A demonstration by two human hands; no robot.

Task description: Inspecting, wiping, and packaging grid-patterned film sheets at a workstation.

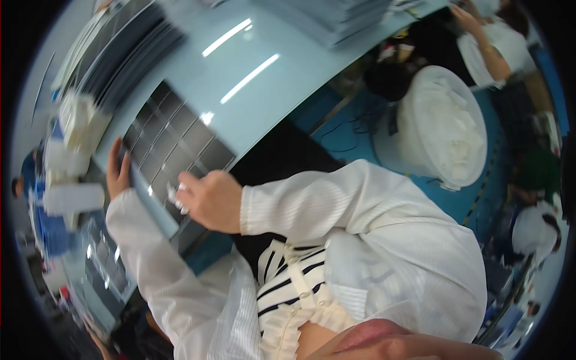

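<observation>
A dark grey sheet (pixel 174 135), split into rectangles by pale lines, lies on the light blue-green table near its front edge. My left hand (pixel 119 171) rests at the sheet's left edge, its fingers stretched out. Over the near side of the sheet is my right hand (pixel 211 201), with the fingers curled in. Something white (pixel 178 197) shows at its fingertips; blur hides whether it is a wad of cloth or coverings on the fingers.
Stacks of grey sheets (pixel 129 57) stand at the table's far left, and another stack (pixel 336 21) at the back. A large white bin (pixel 390 141) holding crumpled white material stands right of the table. A co-worker's arm (pixel 489 57) is at the upper right. White containers (pixel 75 198) line the left.
</observation>
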